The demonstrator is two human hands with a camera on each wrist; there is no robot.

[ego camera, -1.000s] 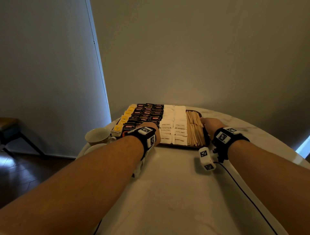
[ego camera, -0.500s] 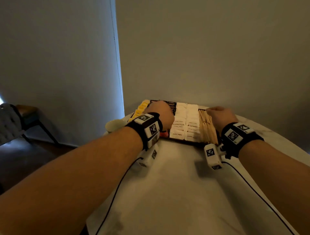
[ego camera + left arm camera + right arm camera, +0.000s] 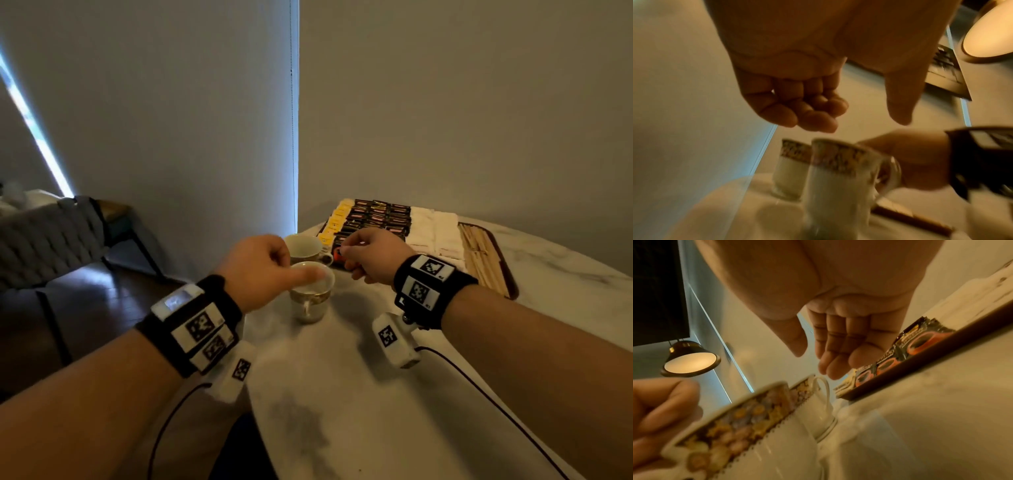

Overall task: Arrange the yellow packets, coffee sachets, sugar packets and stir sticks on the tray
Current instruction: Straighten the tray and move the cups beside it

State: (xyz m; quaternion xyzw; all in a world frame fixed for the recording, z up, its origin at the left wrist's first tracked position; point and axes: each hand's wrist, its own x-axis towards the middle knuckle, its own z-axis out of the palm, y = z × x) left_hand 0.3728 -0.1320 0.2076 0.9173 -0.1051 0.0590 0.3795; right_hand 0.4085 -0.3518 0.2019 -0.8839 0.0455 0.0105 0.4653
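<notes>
A dark tray (image 3: 507, 274) at the table's far right holds rows of yellow packets (image 3: 337, 221), black coffee sachets (image 3: 380, 214), white sugar packets (image 3: 433, 229) and wooden stir sticks (image 3: 479, 253). My right hand (image 3: 349, 255) hovers at the tray's near left corner. The right wrist view shows its fingers (image 3: 830, 366) relaxed and holding nothing, just before the coffee sachets (image 3: 920, 342). My left hand (image 3: 291, 267) hangs over the near cup (image 3: 310, 301) with its thumb stretched across the rim. In the left wrist view its fingers (image 3: 807, 118) are loosely curled and hold nothing.
Two gold-banded cups stand left of the tray, the near cup (image 3: 838, 178) in front of the far cup (image 3: 301, 245). The round marble table's (image 3: 359, 411) left edge lies close by. A woven chair (image 3: 51, 240) stands on the dark floor to the left.
Both hands have left the tray and moved left to the cups. The view has swung left, so the tray now sits at the right.
</notes>
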